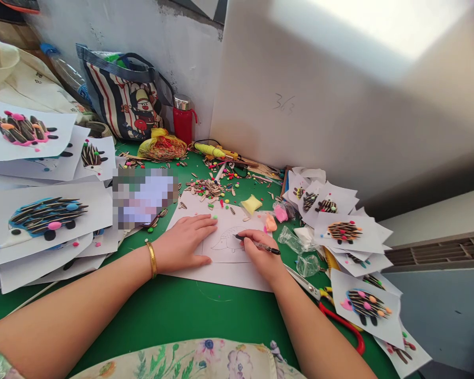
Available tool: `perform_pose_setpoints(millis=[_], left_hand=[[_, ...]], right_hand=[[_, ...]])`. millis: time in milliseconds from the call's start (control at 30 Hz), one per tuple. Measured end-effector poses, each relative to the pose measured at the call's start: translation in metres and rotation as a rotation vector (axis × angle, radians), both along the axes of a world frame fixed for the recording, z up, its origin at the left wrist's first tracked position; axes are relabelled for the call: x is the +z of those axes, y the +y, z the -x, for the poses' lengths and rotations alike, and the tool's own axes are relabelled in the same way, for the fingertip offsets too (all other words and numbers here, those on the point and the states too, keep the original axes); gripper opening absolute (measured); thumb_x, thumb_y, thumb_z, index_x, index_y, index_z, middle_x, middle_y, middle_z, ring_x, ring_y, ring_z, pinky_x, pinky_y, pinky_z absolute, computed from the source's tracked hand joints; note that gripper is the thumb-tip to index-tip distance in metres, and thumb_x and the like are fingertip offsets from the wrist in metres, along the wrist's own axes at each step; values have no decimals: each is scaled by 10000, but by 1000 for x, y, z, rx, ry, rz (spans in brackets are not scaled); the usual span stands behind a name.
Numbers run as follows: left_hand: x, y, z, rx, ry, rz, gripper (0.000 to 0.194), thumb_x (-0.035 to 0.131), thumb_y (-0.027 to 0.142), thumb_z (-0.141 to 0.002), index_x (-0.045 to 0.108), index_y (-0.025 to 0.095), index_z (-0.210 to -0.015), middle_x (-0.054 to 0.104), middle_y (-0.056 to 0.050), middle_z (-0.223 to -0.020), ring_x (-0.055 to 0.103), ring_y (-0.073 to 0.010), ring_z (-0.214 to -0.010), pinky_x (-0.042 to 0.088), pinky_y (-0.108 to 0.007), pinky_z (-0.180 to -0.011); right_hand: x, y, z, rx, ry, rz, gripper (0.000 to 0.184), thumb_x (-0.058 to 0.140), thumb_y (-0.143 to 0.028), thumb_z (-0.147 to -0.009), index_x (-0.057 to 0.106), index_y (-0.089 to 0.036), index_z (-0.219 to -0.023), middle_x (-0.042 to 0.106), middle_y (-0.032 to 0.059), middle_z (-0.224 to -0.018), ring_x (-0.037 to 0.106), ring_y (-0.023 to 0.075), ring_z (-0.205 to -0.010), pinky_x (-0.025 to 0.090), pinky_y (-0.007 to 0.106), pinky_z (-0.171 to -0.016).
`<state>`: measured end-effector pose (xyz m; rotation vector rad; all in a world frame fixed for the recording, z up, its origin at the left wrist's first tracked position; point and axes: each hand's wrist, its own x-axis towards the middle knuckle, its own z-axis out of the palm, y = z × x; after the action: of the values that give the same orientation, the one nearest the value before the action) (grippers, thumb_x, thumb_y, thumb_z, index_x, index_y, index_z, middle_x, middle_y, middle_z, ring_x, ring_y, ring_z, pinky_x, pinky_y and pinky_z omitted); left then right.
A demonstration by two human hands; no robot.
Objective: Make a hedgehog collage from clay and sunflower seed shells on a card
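Observation:
My right hand (263,255) is closed around a dark pen (266,247), its tip on a line drawing of a hedgehog (225,243). The drawing is on a small white sheet (225,256), which rests on a larger sheet of white paper (237,277). On the left side of the sheet my left hand (187,242) lies flat, fingers stretched out, a gold bracelet (152,260) at its wrist. Beyond the paper are a pile of sunflower seeds (205,188) and a yellow piece of clay (252,204). Pink clay (280,213) and orange clay (270,223) sit right of the sheet.
Stacks of seed hedgehog pictures (49,221) stand at left, with more pictures (343,231) at right. Red-handled scissors (342,318) lie by my right forearm. A blurred-out phone (146,197), a striped bag (122,97) and a red bottle (183,121) are farther back on the green table (174,321).

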<state>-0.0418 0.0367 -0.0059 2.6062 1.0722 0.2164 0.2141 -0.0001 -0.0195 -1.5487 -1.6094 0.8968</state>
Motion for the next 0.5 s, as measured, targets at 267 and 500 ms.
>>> perform_pose_setpoints(millis=[267,500], left_hand=[[1,0,-1,1,10,-10,732,668,515,-778,460,243,-1424,409,-69,-1541,316,-302,-1440,246,-450,-1172],[0,0,0,-7,11,-17,733,665,521,-780,459,239,-1424,408,-69,-1542,317,-297,-1439,248,-447,-1171]], right_hand=[[1,2,-1,-2,-29,10,246,550,-289,-820,743,-257,-969,746,29,-951,687,229,-938,533,391,-892],[-1,4,-4,-38,-25,-1,247,560,-302,-812,745,-260,-970,740,29,-962,678,229,-938,525,389,-891]])
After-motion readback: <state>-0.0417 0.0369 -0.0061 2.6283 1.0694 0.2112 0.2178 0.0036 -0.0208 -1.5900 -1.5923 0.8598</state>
